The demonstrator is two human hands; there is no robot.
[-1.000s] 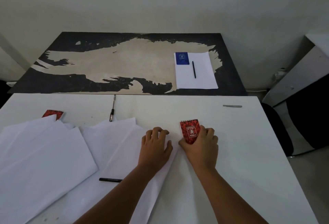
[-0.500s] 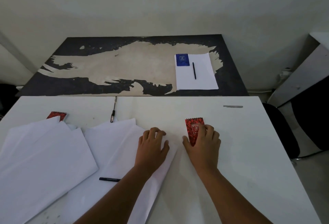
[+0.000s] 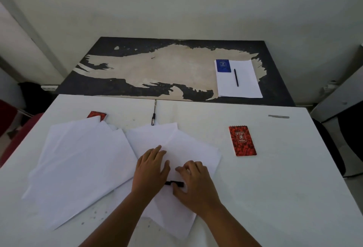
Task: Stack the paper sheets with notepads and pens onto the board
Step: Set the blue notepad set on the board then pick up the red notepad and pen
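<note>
Loose white paper sheets (image 3: 78,160) lie spread over the white table (image 3: 284,197). My left hand (image 3: 151,168) presses flat on the middle sheets (image 3: 176,140). My right hand (image 3: 196,186) arches over the right end of a black pen (image 3: 174,183), with curled fingers and the thumb against it. A red notepad (image 3: 242,140) lies free to the right. Another red notepad (image 3: 97,115) peeks from under the left sheets. A second pen (image 3: 153,117) lies at the table's far edge. The worn dark board (image 3: 157,70) beyond holds a sheet (image 3: 241,89), a blue notepad (image 3: 223,66) and a pen (image 3: 236,77).
A grey strip of tape (image 3: 279,116) sticks to the table's far right. A dark chair (image 3: 332,148) stands by the right edge and a red object (image 3: 7,121) sits low at the left. White walls close in behind the board.
My right hand let go of the red notepad and moved left and toward me to the black pen. My left hand slid nearer along the sheets. The view shifted.
</note>
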